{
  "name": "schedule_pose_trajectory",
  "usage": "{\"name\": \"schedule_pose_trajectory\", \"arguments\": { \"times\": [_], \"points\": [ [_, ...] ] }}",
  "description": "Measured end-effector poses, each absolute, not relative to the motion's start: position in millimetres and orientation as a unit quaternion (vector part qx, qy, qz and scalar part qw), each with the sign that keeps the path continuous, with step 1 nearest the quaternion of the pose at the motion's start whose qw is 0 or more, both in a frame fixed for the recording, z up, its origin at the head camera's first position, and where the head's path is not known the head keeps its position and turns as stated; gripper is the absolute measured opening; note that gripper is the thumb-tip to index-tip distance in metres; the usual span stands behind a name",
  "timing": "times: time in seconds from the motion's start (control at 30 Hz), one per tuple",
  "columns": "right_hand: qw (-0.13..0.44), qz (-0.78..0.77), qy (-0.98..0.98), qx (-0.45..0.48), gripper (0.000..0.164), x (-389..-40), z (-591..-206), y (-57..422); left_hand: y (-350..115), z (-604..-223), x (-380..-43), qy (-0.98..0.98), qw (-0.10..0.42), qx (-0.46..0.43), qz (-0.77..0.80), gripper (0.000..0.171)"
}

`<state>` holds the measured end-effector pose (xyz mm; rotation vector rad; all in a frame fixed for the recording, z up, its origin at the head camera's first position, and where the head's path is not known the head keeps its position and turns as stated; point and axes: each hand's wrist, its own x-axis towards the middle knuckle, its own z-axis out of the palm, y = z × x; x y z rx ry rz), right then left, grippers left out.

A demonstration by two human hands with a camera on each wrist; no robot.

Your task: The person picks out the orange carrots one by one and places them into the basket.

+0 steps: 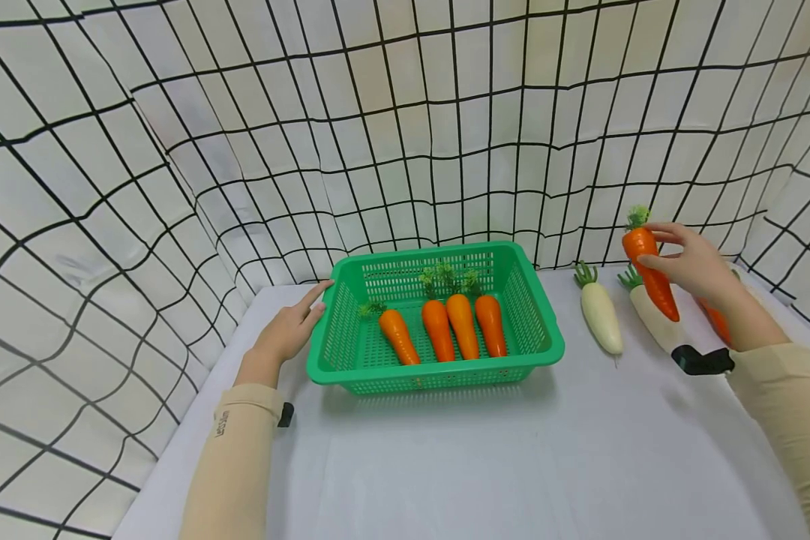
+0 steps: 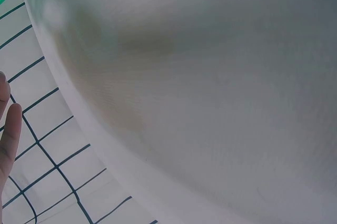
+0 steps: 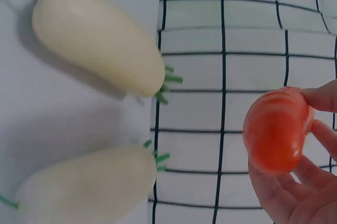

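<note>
Person's forearms, head view: a beige, long fabric left sleeve (image 1: 232,472), bearing small dark lettering (image 1: 221,424) printed near its plain cuff (image 1: 251,397); a matching beige, long fabric right sleeve (image 1: 776,420), creased toward its lower end. A small black, block-like piece (image 1: 286,415) shows beside the left cuff; a larger black, round-ended wrist piece (image 1: 702,361) projects at the right.

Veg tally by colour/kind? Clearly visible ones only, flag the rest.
Orange carrots: 5 (four in the green basket, one in the right hand)
White radishes: 2
Total: 7
Not counted: an orange item part-hidden by the right arm; can't tell what else it hides.
</note>
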<state>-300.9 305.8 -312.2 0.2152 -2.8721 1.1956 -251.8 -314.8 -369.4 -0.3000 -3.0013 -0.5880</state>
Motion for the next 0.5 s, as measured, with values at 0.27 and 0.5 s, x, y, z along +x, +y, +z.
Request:
{"name": "schedule_pose_trajectory", "arguments": {
  "times": [0.27,0.5],
  "points": [
    [-0.047,0.44,-0.893,0.081,0.072,-300,-304,278,-314,-371,-252,-0.975,0.035,-0.1,-0.194,0.058],
    [-0.083,0.477,-0.87,0.092,0.07,-303,-297,249,-314,-369,-252,-0.975,0.034,-0.099,-0.195,0.057]
  ]
}}
